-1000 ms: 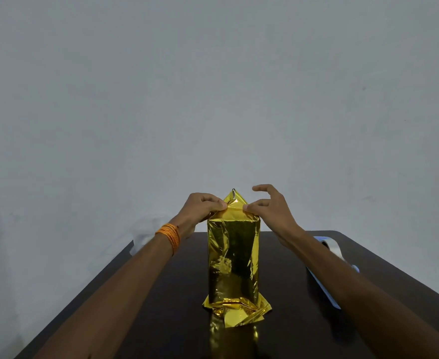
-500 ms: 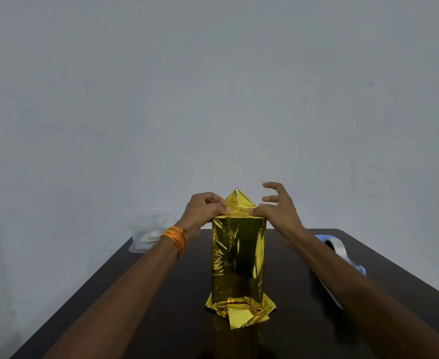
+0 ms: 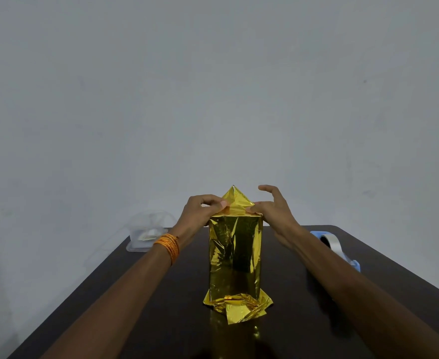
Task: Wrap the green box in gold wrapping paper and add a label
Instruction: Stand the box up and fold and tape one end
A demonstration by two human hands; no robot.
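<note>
The box stands upright on the dark table, fully covered in shiny gold wrapping paper point(image 3: 235, 257); no green shows. At its top the paper rises in a triangular flap point(image 3: 235, 198). My left hand point(image 3: 203, 211) pinches the flap's left corner against the box top. My right hand point(image 3: 270, 208) presses the right corner with the thumb, its other fingers spread above. At the foot, crumpled gold paper ends point(image 3: 239, 305) splay out on the table. No label is visible.
A blue tape dispenser point(image 3: 335, 248) with a white roll lies to the right, partly behind my right forearm. A clear plastic container point(image 3: 146, 235) sits at the table's far left corner. The dark table point(image 3: 161, 320) ends close behind the box at a grey wall.
The view has shifted slightly, showing more of the clear container at the left. Both hands stay at the top corners, and the triangular flap looks a little more sharply creased.
</note>
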